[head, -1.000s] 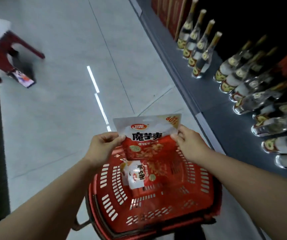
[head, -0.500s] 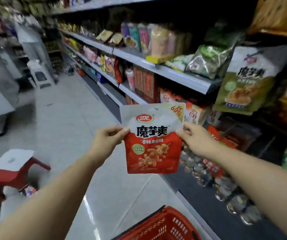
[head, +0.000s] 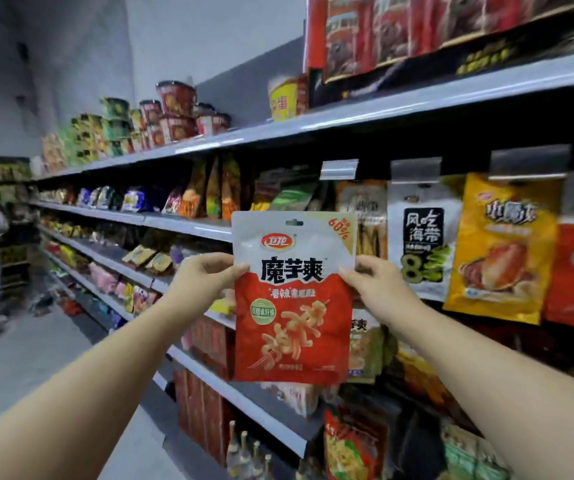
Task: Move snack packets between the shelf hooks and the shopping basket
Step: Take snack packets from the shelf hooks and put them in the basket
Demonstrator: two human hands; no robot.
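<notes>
The snack packet [head: 294, 296] carries large black characters 魔芋爽 across its middle, a red oval logo reading 卫龙 above them, and "60%" in red on a gold corner at upper right. A green round badge sits on the red lower half; its writing and the small line under the big characters are too blurred to read. The pouch is flat, silver-white on top and red below, printed with pale skewered strips, with a hang slot at the top edge. It is held upright in the air in front of the shelving, at the height of the hanging packets. The left hand [head: 205, 280] pinches its left edge, thumb in front; the right hand [head: 377, 285] pinches the right edge likewise.

Just right, a white packet [head: 422, 245] on a hook reads 风吃海带 with a large 8. Beside it hangs a yellow packet [head: 502, 251] picturing roast meat.

Grey metal shelves [head: 188, 226] run left into the distance, packed with snacks. Cup noodles [head: 174, 112] stand on the top shelf. The floor [head: 36, 348] is pale grey.
</notes>
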